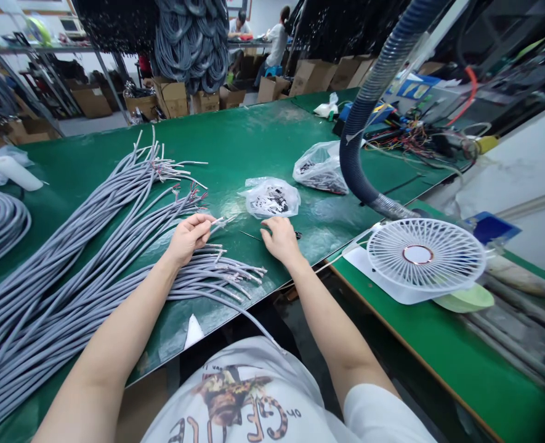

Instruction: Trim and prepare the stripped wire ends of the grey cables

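Pinched one pale cable end [218,222] between thumb and fingers of the left hand [189,239], inward from the near edge of the surface [244,135]. Had the right hand [280,239] at a thin tool [251,235], just before a clear bag [272,197]; couldn't tell whether gripping. Wanted, probably, a steady pinch close behind the tip, clear of neighbouring cables [235,271].

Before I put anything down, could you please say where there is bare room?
The widest bare patch of green table lies beyond the nearer plastic bag, right of the grey cables. A smaller one lies between the cables and grey coil. The cables crowd the near left; tangled wires crowd the far right.
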`<state>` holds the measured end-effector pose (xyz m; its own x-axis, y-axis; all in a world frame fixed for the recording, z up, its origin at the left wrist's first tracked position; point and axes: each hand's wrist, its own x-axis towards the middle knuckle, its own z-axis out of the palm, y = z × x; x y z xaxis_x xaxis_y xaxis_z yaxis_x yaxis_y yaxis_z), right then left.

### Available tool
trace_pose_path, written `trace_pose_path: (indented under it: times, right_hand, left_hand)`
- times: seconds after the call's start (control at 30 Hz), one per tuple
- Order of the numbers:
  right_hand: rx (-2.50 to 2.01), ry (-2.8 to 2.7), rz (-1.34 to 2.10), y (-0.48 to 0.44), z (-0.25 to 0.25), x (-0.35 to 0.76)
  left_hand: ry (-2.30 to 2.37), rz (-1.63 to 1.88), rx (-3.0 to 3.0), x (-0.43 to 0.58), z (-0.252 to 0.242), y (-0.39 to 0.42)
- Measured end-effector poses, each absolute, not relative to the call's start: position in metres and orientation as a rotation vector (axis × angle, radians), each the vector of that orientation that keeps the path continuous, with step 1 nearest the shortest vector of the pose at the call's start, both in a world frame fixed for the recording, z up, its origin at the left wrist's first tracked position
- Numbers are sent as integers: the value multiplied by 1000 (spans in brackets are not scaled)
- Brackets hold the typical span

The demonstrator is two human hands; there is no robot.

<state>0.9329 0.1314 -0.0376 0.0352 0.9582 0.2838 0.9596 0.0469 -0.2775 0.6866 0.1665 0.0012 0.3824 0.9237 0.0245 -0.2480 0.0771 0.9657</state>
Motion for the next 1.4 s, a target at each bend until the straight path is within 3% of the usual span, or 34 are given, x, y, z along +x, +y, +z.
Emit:
trace_pose_path:
  times: [0.27,0.53,0.67,0.87,1.17,1.4]
  right_hand:
    - [-2247,-1912,28,133,-34,974]
    - [-2168,-1866,231,135,-36,978]
    - [-1892,-1692,259,113,-27,974]
    - [-1306,-1307,896,72,-2,937]
    - [-1085,-1081,1361,53,-13,885]
    - [-1023,-1011,1482,53,-15,870]
  left_hand:
    - [787,948,1585,698,6,150]
    - [828,818,1778,704,0,145]
    - [830,792,1792,705,0,146]
    - [794,755,1691,707,2,145]
    - [845,808,1863,710,4,142]
    - [852,891,1841,710,1,140]
